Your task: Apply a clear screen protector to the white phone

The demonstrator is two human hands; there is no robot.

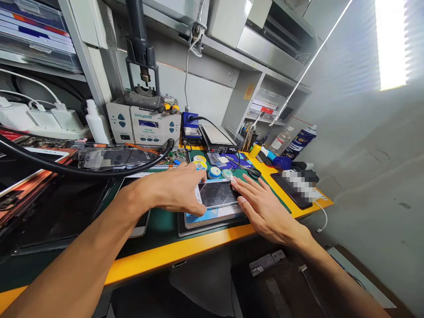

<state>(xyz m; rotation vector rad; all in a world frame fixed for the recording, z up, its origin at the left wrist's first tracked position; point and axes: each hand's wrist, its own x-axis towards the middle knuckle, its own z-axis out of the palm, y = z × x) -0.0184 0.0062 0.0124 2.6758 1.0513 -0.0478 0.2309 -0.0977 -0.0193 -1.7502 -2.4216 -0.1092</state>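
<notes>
Head view: atop the blue block (198, 219) lies a phone (217, 194), the left hand (182, 187) with thumb and fingers clamped on one end, the right hand (260, 205), fingers slightly apart, apparently touching the other.

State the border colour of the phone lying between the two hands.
The phone has a white border; the head view shows it.

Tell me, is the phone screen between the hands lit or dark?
Dark: the phone shows blackish glass with pale marks, no glowing picture. Whether it's powered, I cannot tell.
</notes>
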